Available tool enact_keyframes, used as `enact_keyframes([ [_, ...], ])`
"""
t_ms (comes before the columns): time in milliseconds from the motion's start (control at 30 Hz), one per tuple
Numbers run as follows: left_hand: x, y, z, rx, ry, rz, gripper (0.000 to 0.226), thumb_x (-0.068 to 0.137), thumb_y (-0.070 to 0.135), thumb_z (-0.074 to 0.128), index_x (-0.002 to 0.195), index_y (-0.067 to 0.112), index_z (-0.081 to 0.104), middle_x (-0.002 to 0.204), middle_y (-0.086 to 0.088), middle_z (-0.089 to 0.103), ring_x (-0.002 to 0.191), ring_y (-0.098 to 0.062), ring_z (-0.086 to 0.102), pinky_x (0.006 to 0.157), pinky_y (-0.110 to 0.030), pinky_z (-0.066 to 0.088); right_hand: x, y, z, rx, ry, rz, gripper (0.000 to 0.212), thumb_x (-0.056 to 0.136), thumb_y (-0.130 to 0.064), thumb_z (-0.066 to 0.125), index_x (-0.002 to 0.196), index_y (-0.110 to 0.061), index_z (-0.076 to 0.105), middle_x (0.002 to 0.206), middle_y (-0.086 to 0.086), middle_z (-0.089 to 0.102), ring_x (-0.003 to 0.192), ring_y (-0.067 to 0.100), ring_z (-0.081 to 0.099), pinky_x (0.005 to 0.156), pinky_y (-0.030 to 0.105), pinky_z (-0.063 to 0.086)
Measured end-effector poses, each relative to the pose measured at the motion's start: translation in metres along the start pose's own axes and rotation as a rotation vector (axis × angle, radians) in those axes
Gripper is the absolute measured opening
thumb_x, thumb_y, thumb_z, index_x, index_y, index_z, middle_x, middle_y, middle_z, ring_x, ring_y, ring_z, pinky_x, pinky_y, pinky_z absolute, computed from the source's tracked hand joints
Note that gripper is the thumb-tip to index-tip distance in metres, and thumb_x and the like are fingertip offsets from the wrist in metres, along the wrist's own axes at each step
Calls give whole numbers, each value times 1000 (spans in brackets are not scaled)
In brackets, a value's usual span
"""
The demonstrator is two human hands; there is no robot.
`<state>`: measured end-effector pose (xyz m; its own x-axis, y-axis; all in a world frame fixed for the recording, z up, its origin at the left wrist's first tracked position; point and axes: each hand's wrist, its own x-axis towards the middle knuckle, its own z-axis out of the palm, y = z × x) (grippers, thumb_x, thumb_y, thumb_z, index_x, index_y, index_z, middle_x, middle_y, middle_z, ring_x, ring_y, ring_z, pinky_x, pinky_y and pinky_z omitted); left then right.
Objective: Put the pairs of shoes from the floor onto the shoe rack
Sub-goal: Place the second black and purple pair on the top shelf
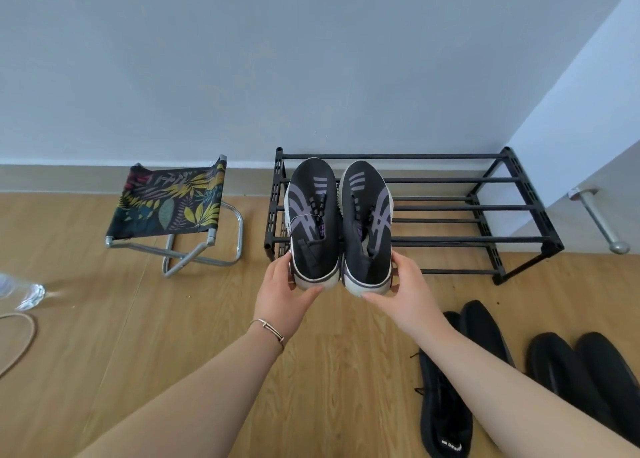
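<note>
A pair of black sneakers with grey stripes and white soles lies side by side over the left end of the black metal shoe rack [485, 208], toes toward the wall. My left hand [287, 295] grips the heel of the left sneaker [313, 215]. My right hand [401, 291] grips the heel of the right sneaker [365, 215]. The heels stick out past the rack's front bar. On the floor at the right lie a black lace-up pair [446, 416], partly hidden by my right forearm, and a black slip-on pair [581, 371].
A small folding stool [169, 208] with leaf-print fabric stands left of the rack. A clear plastic bottle [24, 293] and a beige cord [17, 340] lie at the far left. A metal bar [599, 222] leans near the white corner at the right.
</note>
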<state>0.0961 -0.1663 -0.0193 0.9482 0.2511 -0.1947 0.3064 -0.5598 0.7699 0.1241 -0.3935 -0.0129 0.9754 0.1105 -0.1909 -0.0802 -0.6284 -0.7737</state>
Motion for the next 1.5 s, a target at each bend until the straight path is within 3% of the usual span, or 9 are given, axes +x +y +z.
enact_keyframes([
  [67, 6, 1, -3, 7, 9, -7, 81, 79, 34, 84, 149, 23, 45, 137, 3, 55, 112, -10, 60, 96, -21, 50, 7, -2, 1, -59, 43, -21, 87, 71, -42, 85, 145, -27, 42, 139, -9, 47, 129, 11, 44, 109, 36, 42],
  [167, 22, 3, -8, 35, 8, -24, 84, 79, 37, 83, 152, 25, 42, 139, 3, 58, 118, -15, 62, 100, -35, 55, 24, -12, -2, -180, 65, -61, 84, 71, -47, 84, 142, -22, 48, 142, -4, 50, 131, 20, 40, 104, 32, 35],
  [267, 37, 11, -14, 67, 12, -12, 82, 80, 38, 82, 151, 26, 42, 140, 3, 60, 125, -19, 60, 104, -42, 53, 44, -21, -6, -356, 86, -65, 84, 71, -58, 79, 141, -22, 50, 143, 0, 54, 131, 28, 42, 103, 42, 37],
  [367, 52, 24, -19, 65, 20, -3, 73, 84, 30, 79, 148, 25, 46, 137, 2, 63, 123, -21, 60, 99, -35, 52, 61, -30, -6, -424, 78, -38, 83, 72, -63, 75, 141, -25, 49, 144, -1, 53, 133, 30, 41, 102, 47, 39],
  [700, 82, 50, -31, 132, -32, -91, 69, 88, 22, 76, 149, 17, 44, 142, -6, 61, 129, -30, 58, 102, -40, 49, 94, -43, -6, -434, 51, 23, 83, 72, -67, 73, 142, -28, 49, 145, -1, 52, 132, 31, 42, 102, 49, 39],
  [1000, 75, 51, -24, 174, -7, -104, 60, 90, 30, 70, 144, 20, 46, 141, -6, 58, 122, -30, 60, 95, -40, 51, 88, -44, -5, -490, 85, -21, 77, 78, -65, 68, 141, -25, 49, 144, 0, 52, 132, 29, 43, 102, 46, 38],
  [1133, 59, 54, -19, 375, 86, -95, 63, 93, 41, 61, 148, 17, 41, 150, -9, 45, 131, -33, 45, 104, -45, 46, 75, -42, -10, -520, 127, -121, 71, 85, -62, 59, 141, -20, 49, 144, 1, 53, 132, 27, 46, 104, 45, 39],
  [1233, 40, 63, -12, 551, 163, 83, 62, 96, 40, 56, 150, 19, 38, 162, -9, 29, 144, -34, 31, 114, -47, 34, 62, -36, -17, -614, 178, -223, 70, 89, -60, 57, 142, -16, 48, 144, 4, 54, 132, 27, 48, 103, 44, 41],
  [1500, 23, 102, 15, 787, 17, 298, 74, 101, 43, 47, 162, 16, 15, 171, -13, 5, 158, -34, 1, 128, -50, 10, 27, -31, -58, -889, 228, -259, 69, 91, -49, 62, 142, -4, 49, 141, 15, 57, 128, 33, 53, 101, 47, 46],
])
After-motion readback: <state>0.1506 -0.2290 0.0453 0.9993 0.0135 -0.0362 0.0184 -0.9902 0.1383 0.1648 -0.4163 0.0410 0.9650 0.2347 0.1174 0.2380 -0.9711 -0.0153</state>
